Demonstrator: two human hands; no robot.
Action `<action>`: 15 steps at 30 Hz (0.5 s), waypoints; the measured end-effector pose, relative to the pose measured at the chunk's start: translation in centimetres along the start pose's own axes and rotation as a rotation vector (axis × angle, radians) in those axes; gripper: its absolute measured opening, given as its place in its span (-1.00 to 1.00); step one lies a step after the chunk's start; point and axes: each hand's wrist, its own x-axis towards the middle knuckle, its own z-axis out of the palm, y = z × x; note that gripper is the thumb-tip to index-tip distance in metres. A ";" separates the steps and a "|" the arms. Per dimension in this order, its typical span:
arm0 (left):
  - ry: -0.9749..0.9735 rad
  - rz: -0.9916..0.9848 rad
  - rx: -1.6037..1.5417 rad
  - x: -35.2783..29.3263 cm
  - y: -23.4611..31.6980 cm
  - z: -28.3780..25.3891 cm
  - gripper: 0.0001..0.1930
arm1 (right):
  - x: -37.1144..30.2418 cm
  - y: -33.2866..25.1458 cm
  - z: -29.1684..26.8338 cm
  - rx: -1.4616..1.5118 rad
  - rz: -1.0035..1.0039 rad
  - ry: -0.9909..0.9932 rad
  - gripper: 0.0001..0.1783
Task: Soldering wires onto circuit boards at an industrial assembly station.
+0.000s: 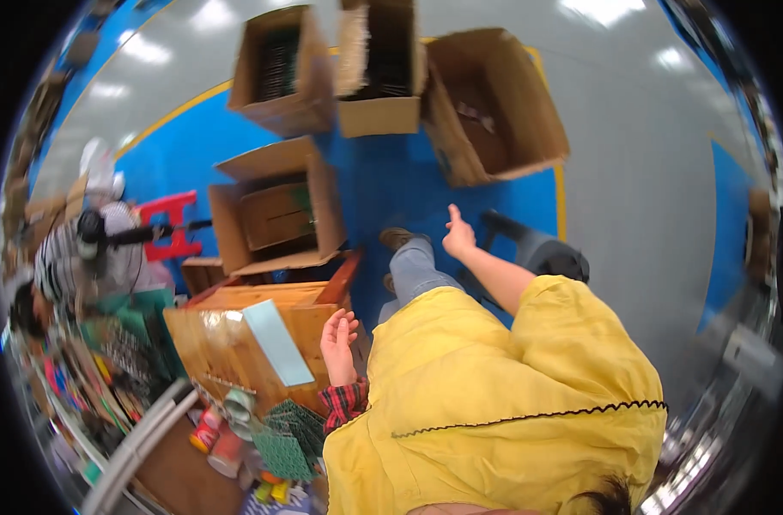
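My left hand [338, 345] hangs beside a wooden table [215, 339], its fingers loosely bent and nothing visible in them. A pale blue strip [278, 342] lies on the tabletop, just left of that hand. Out over the blue floor reaches my right hand [459, 234], with one finger stretched out and the others partly bent; I see no object in it. It is nearest to a large open cardboard box [546, 142], apart from it, with a small pale scrap at the bottom. A dark grey seat-like object [550, 257] stands right of my right forearm.
Two cardboard boxes [323, 101] [379, 116] with dark stacked contents stand ahead. Another open box [280, 215] sits beyond the table, near a red plastic stool [170, 225]. A person in striped clothing [57, 249] is at far left. Green mesh-like pieces [287, 442] lie below the table.
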 end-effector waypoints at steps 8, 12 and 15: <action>-0.281 0.009 0.289 -3.0 -2.7 3.9 -0.67 | -5.5 13.6 3.9 0.253 0.445 -0.511 -0.47; -0.209 -0.074 0.273 -4.5 -4.3 2.6 -0.68 | -8.0 16.4 3.4 -0.035 0.340 -0.210 -0.51; -0.184 -0.049 0.323 -5.1 -5.5 1.8 -0.68 | -8.4 20.2 1.9 0.011 0.244 0.166 -0.61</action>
